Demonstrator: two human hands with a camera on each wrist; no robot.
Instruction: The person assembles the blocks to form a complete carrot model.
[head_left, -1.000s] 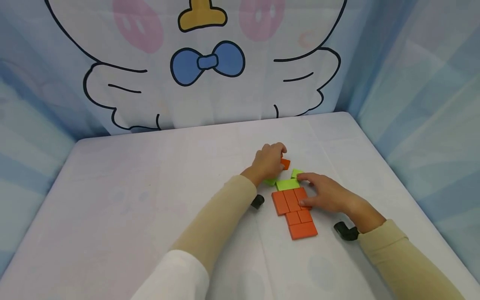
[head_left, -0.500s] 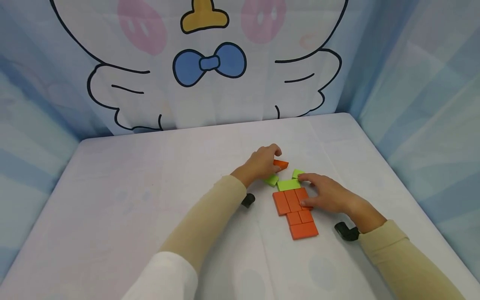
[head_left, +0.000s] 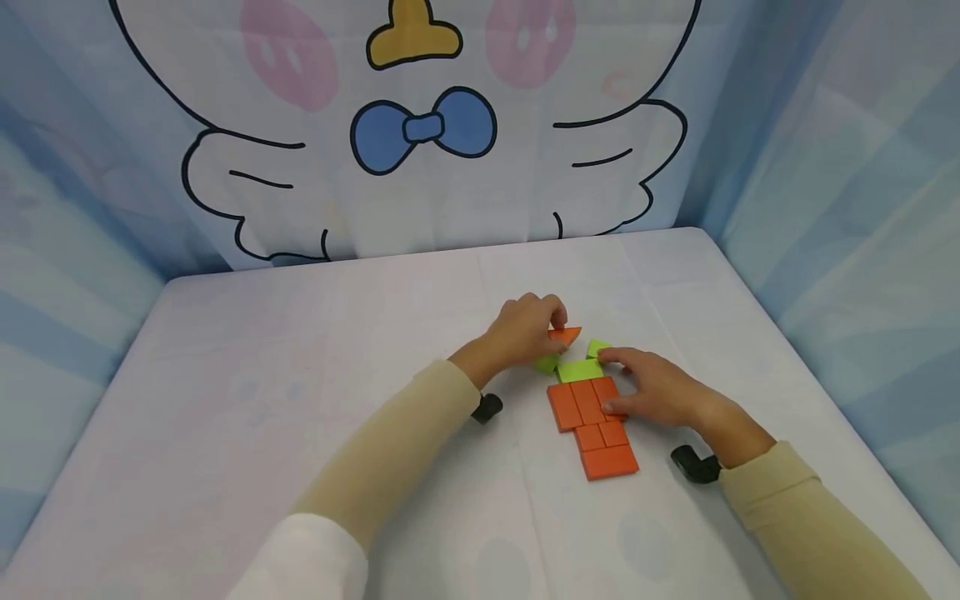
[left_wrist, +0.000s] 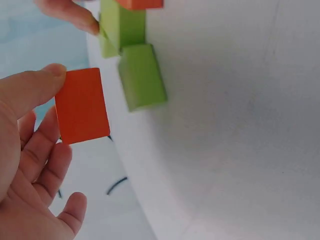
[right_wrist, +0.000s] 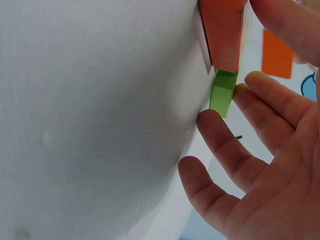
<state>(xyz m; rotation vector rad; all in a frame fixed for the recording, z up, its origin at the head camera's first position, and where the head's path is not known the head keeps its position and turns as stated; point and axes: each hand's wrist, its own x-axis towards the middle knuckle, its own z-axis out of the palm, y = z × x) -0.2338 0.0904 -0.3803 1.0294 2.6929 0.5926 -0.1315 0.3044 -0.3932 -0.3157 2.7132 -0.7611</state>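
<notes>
My left hand [head_left: 521,331] pinches an orange rectangular block [left_wrist: 82,106] between thumb and fingers, held above the table beyond the other blocks. Below it, a green block [left_wrist: 144,77] lies angled at the left end of another green block [head_left: 580,371]. A third green block [head_left: 597,346] sits at the right, partly covered by fingertips of my right hand [head_left: 660,390]. That hand's thumb touches the right side of a flat arrangement of orange blocks [head_left: 577,406]. Its other fingers are spread and relaxed in the right wrist view, near the green block's side.
The blocks lie on a white-covered table [head_left: 315,400]. Behind it hangs a curtain [head_left: 442,200] with a cartoon print, and blue-patterned curtains stand at both sides. Black wrist-camera parts [head_left: 696,464] stick out near both wrists.
My left hand has moved a little left and nearer, carrying the orange block, which has turned in the fingers. More of the left green block shows. My right hand stays in place.
</notes>
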